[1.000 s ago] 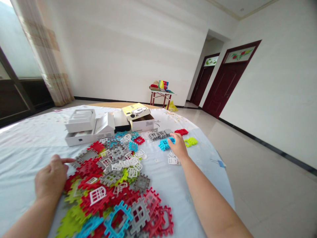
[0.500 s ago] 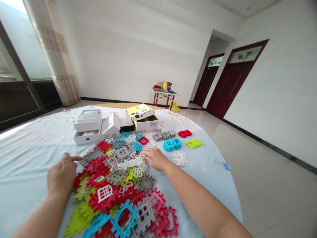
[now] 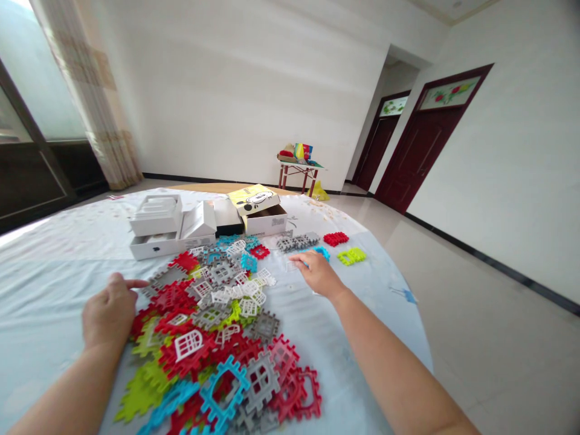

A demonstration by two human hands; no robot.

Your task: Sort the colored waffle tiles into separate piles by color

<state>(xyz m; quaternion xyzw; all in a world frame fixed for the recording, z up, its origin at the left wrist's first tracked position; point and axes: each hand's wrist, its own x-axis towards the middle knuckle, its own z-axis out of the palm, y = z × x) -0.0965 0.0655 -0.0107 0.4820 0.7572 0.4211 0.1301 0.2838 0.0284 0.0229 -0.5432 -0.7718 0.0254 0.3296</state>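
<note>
**Tile pile on a pale cover**

The pile of colored plastic lies mid-cover. Just left of it rests the left hand, curled, index finger out, holding nothing visible. Right of it, the right hand lies flat-fingered over a white tile, grip unclear. Blue tiles sit just beyond; boxes stand behind the pile.

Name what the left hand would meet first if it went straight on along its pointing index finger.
Most likely the gray lattice tile at the edge of the pile of plastic building tiles, just past the left hand's index fingertip. Depth is unclear, so the fingertip may pass above it.
</note>
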